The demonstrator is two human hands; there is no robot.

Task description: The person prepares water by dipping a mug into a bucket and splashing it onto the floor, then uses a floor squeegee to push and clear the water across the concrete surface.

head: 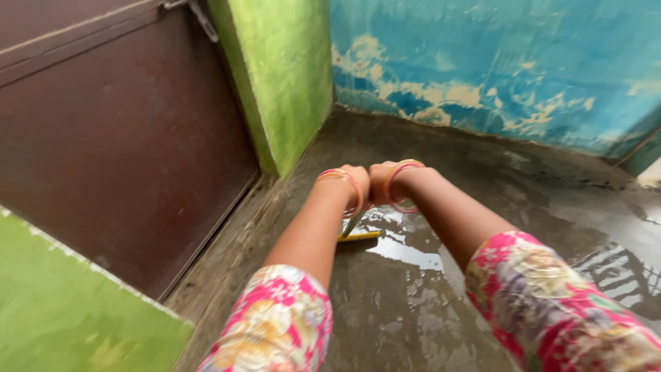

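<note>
My left hand [356, 180] and my right hand [381, 184] are pressed close together in the middle of the view, both closed around a thin metal handle [351, 225] that slants down to the floor. At its lower end a yellow bar [359, 236] lies on the wet concrete floor [413, 303], like the head of a floor wiper. Bangles ring both wrists, and flowered pink sleeves cover my upper arms. My fingers are hidden behind my wrists.
A brown metal door [124, 138] fills the left side. A green wall [286, 76] juts out beside it, and a peeling blue wall [496, 69] runs across the back. A puddle [406, 249] shines on the floor below my hands.
</note>
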